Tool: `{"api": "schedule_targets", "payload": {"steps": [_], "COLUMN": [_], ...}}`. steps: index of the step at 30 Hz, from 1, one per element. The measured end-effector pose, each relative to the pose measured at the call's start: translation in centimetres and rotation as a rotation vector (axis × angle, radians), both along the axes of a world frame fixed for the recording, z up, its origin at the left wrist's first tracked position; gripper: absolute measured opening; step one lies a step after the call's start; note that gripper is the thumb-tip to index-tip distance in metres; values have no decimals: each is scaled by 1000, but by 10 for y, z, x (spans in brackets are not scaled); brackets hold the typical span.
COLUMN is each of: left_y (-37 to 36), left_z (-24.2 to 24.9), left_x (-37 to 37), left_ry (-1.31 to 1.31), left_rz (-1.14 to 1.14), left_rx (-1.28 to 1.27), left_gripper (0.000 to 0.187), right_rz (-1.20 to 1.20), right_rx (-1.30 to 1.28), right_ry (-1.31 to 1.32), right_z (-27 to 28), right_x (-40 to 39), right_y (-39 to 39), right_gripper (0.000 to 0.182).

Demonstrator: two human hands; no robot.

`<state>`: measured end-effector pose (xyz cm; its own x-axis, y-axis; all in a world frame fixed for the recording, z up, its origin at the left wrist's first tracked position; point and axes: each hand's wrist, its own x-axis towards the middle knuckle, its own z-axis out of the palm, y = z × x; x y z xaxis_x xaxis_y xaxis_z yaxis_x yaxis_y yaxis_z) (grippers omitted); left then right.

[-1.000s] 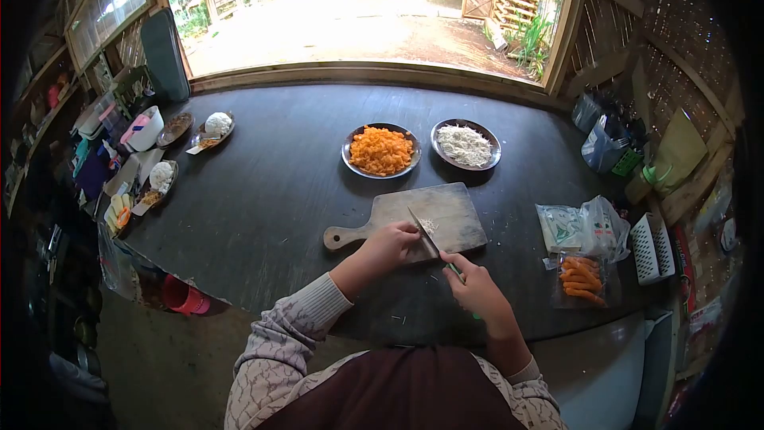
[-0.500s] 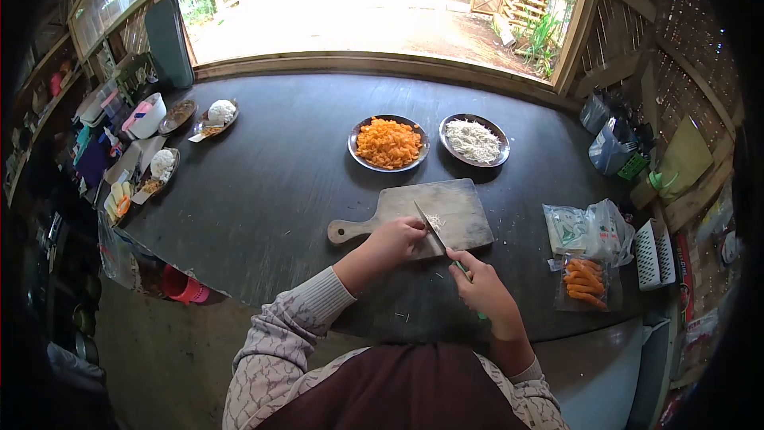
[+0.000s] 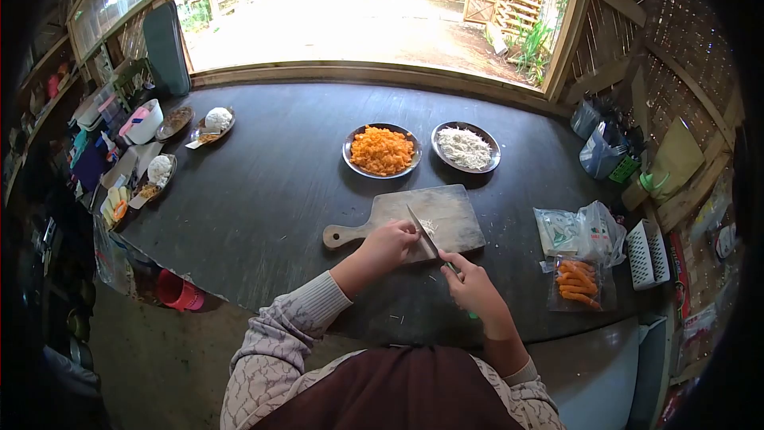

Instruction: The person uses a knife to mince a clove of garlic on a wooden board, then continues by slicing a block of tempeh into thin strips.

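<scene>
A wooden cutting board [image 3: 458, 203] with a holed handle lies on the dark table. My right hand [image 3: 476, 287] grips a knife [image 3: 422, 229] with a green handle, its blade slanting away to the upper left over the board. My left hand [image 3: 390, 245] rests on the board left of the blade, fingers curled and pinched close to it; whatever they hold is hidden. Thin white shreds [image 3: 430, 227] lie on the board just right of the blade. Behind the board stand a plate of chopped orange pieces [image 3: 382, 150] and a plate of white shreds [image 3: 465, 148].
To the right lie a bag of carrots [image 3: 576, 283], plastic packets [image 3: 579, 231] and a white perforated basket [image 3: 648, 252]. At the left are small dishes with white mounds [image 3: 217, 119] and a white tub [image 3: 144, 122]. A wide window opening [image 3: 366, 72] borders the table's far side.
The whole view has shifted slightly, with the table's contents sitting a little lower and further left. Both hands keep nearly the same pose at the board, the knife still between them.
</scene>
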<state>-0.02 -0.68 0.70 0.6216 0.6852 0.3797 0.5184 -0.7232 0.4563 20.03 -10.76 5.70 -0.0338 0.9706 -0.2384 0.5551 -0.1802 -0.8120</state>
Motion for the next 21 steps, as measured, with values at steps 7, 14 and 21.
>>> {"api": "schedule_targets", "payload": {"steps": [7, 14, 21], "left_y": [1, -2, 0], "left_z": [-1, 4, -3], "left_x": [0, 2, 1], "left_ry": [2, 41, 48], "left_rz": [-3, 24, 37], "left_rx": [15, 16, 14], "left_gripper": [26, 26, 25], "right_rz": [5, 21, -21], "right_rx": [-29, 153, 143], "right_ry": [-64, -31, 11], "right_z": [14, -12, -13], "right_x": [-5, -8, -9], "right_y": [-5, 4, 7], "right_gripper": [34, 33, 34]}}
